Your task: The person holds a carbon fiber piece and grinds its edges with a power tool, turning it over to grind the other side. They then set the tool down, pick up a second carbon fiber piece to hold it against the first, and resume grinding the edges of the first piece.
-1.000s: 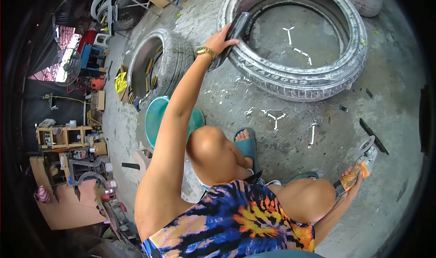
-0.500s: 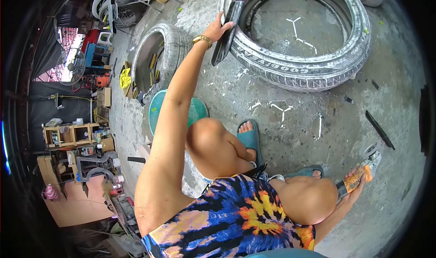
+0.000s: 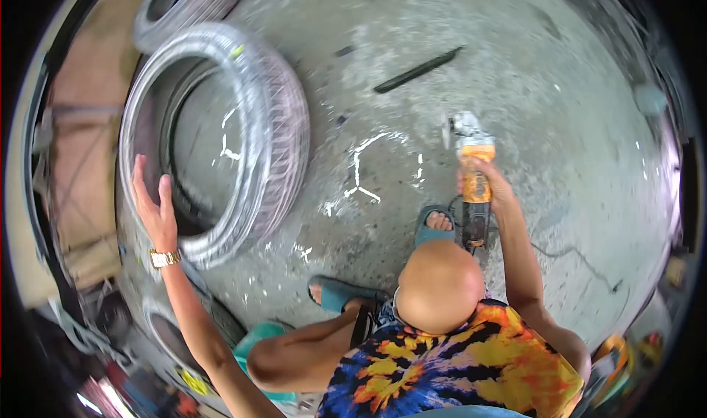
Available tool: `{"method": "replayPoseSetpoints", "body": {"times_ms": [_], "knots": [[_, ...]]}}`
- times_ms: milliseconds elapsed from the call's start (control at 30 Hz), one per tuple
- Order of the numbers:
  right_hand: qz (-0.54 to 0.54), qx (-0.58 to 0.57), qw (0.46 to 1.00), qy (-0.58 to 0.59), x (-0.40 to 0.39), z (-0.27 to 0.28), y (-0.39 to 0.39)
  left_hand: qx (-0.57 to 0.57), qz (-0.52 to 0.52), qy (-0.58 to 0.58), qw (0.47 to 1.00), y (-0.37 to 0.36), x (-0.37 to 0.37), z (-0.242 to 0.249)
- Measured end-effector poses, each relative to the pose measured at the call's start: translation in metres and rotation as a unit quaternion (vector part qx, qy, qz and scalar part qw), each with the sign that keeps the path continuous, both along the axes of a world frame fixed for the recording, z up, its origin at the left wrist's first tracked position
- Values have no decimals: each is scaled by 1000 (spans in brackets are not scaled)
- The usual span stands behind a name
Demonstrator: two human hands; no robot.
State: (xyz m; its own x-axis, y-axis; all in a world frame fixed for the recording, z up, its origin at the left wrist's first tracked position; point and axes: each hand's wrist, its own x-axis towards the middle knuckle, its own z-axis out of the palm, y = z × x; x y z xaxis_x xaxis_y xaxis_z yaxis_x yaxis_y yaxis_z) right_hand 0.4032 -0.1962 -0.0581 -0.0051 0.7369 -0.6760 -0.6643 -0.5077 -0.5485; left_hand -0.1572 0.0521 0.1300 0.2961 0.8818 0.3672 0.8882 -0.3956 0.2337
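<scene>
My left hand (image 3: pixel 156 204) is open, its fingers and thumb apart, over the near left rim of a large grey tire (image 3: pixel 283 134) lying on the floor. A gold watch (image 3: pixel 165 258) circles that wrist. My right hand (image 3: pixel 492 184) is wrapped round the orange and black body of an angle grinder (image 3: pixel 477 175). Its metal head and disc point away from me, above the concrete. On the floor beyond the grinder lies a dark strip (image 3: pixel 416 70).
Another tire (image 3: pixel 195 5) lies at the upper left. A teal basin (image 3: pixel 258 337) stands beside my bent leg. Chalk-like white lines (image 3: pixel 358 169) mark the concrete floor (image 3: pixel 545 123). A thin cord (image 3: pixel 571 248) trails across the floor at right.
My view has swung to the right. My left hand has let go of the black strip it held against the tire. The grinder, still in my right hand, now points forward.
</scene>
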Motion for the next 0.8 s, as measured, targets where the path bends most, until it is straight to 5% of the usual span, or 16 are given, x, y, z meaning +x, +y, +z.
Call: {"method": "replayPoseSetpoints", "body": {"times_ms": [167,300,467,733,800], "knots": [[-54,-26,998,5,14,20,5,-94,-204,-91,970,49,190,-29],[-82,-52,995,-17,23,13,-12,-266,-242,-134,923,66,285,-142],[-127,-66,989,-39,50,21,-35,-282,-202,-81,934,63,374,-271],[-196,-71,977,-42,62,26,-64,-401,-158,4,902,85,383,-290],[-194,-66,978,-39,59,21,-63,-644,-94,-130,748,97,366,-245]]}}
